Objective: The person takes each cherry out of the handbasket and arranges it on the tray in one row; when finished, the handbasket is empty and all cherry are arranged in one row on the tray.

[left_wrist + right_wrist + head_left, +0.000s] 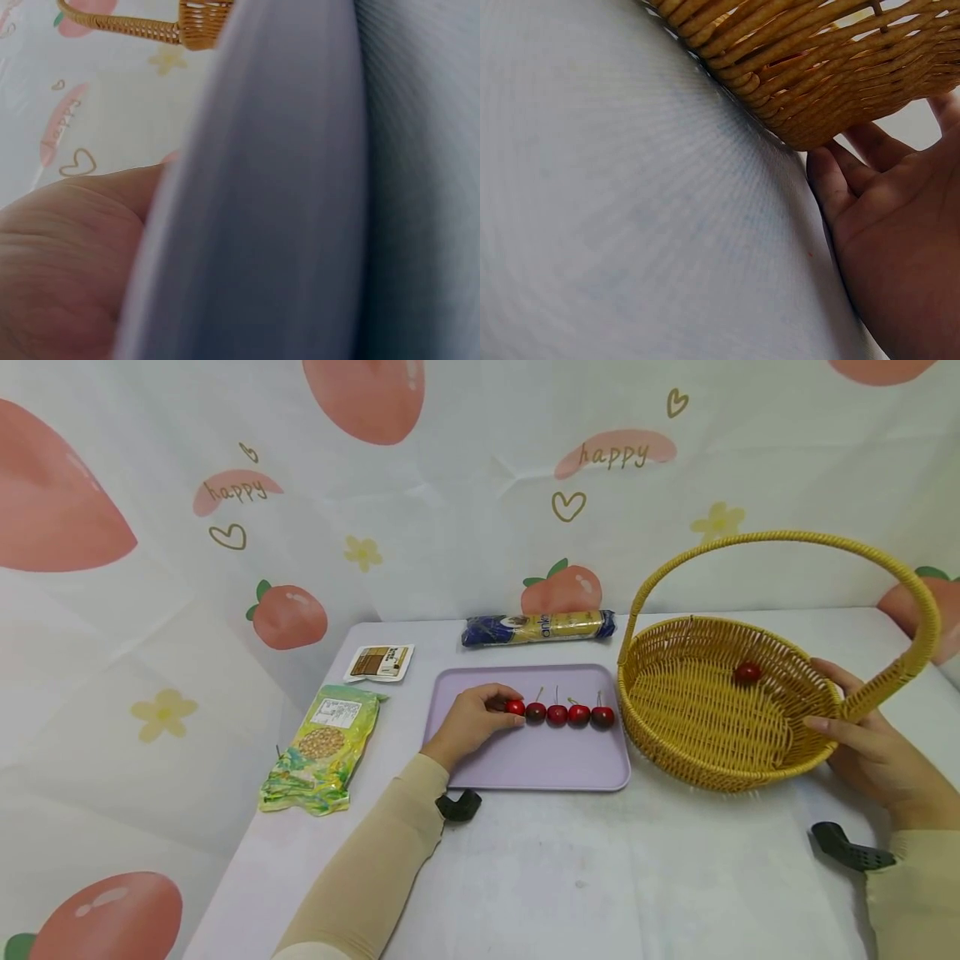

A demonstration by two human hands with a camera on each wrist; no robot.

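Note:
Over the lilac tray (525, 768), my left hand (474, 718) pinches a bright red cherry (514, 707) between thumb and fingers. That cherry is at the left end of a row of several cherries (557, 716), most with stems standing up. On the right, my right hand (862, 743) grips the rim of a yellow wicker basket (697, 768), thumb over the edge and fingers outside. A single dark red cherry (747, 673) lies inside the basket. In the left wrist view the tray edge (255, 187) hides the left fingertips; the right wrist view shows fingers against the basket's woven side (840, 82).
Behind the tray lies a long blue-and-yellow packet (538, 628). A small brown-and-white packet (379, 663) and a green-yellow bag (322, 747) lie to the left. The basket's tall handle (787, 537) arches above it. A printed cloth backdrop (450, 510) hangs behind the table.

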